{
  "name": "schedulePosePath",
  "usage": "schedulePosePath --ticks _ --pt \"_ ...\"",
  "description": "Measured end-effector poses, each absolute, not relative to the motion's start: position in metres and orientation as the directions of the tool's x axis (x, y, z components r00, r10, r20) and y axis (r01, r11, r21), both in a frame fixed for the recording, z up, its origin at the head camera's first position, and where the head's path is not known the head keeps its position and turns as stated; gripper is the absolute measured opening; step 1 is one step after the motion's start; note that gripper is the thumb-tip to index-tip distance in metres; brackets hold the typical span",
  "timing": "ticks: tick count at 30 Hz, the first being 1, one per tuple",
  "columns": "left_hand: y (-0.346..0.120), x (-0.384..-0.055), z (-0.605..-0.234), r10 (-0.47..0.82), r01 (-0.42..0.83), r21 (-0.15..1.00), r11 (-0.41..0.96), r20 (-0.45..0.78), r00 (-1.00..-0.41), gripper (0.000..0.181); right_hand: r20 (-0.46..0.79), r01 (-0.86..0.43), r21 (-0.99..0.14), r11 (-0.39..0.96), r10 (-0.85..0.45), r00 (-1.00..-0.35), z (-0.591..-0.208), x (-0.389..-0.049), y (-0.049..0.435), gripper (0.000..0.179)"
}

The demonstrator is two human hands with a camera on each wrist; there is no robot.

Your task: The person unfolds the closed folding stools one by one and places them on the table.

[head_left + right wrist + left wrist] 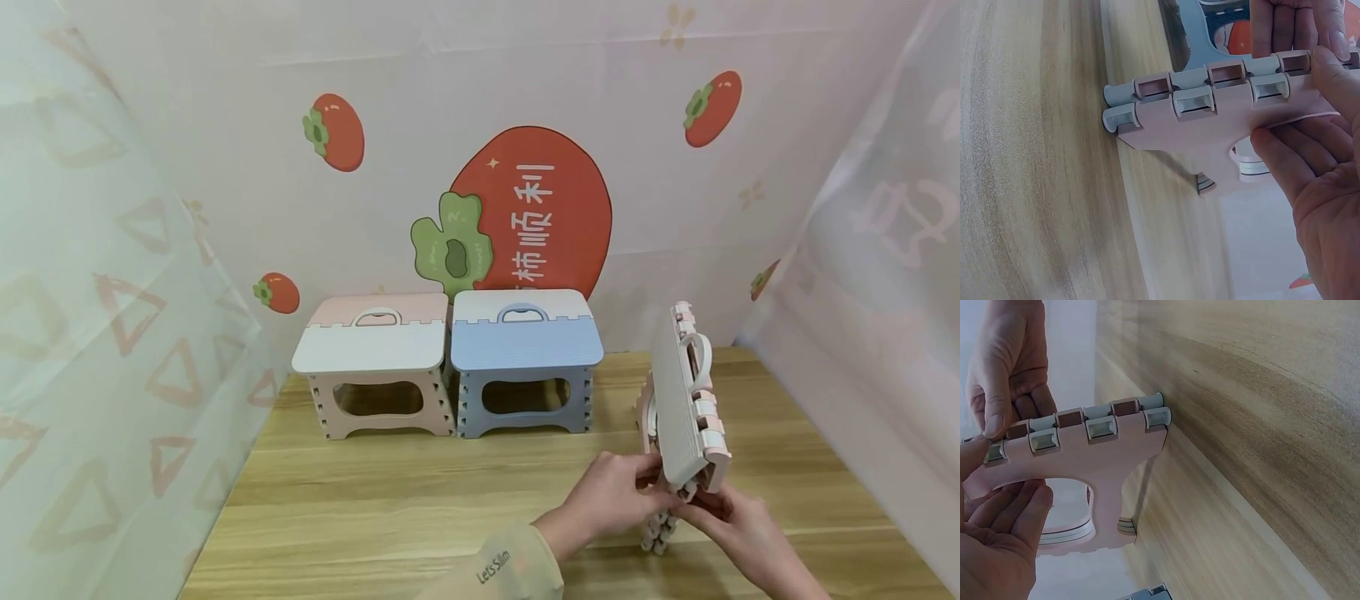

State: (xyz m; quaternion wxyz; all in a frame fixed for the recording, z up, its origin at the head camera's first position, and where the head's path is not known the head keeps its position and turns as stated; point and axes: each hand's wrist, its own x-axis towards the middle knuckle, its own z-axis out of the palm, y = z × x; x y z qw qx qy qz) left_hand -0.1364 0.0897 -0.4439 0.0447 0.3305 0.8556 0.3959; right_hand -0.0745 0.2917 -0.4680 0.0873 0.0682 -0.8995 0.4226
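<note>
A pink-and-white folding stool point(678, 408) stands partly folded at the right of the table, its top panels tipped steeply and its white handle upright on the side. My left hand point(618, 496) grips the stool's near leg panel from the left. In the left wrist view its fingers reach under the panel's edge at the oval cutout, with the thumb by the hinge row. From the right, my right hand point(738, 529) holds the same end. The right wrist view shows its thumb against the hinges point(1194, 100) and its fingers curled at the cutout. The stool partly hides both hands' fingertips.
Left of the hands, a pink-and-white stool point(367, 350) and a blue-and-white stool point(525, 333) stand unfolded side by side at the back of the wooden table point(375, 517). Behind them hangs a cloth backdrop point(420, 100) with persimmon prints; cloth walls flank both sides.
</note>
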Motion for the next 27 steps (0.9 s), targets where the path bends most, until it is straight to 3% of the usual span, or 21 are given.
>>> schedulePosePath --ticks 9,27 --pt "0.0897 -0.1369 -0.4457 0.621 0.614 0.609 0.502 0.241 -0.746 0.029 0.28 -0.261 -0.723 0.64 -0.074 -0.957 -0.4693 -0.0735 0.2924 0.034" --pt "0.0871 -0.1388 -0.4468 0.645 0.621 0.602 0.502 0.217 -0.732 0.033 0.325 -0.314 -0.709 0.632 -0.102 -0.94 -0.4731 -0.073 0.2958 0.034"
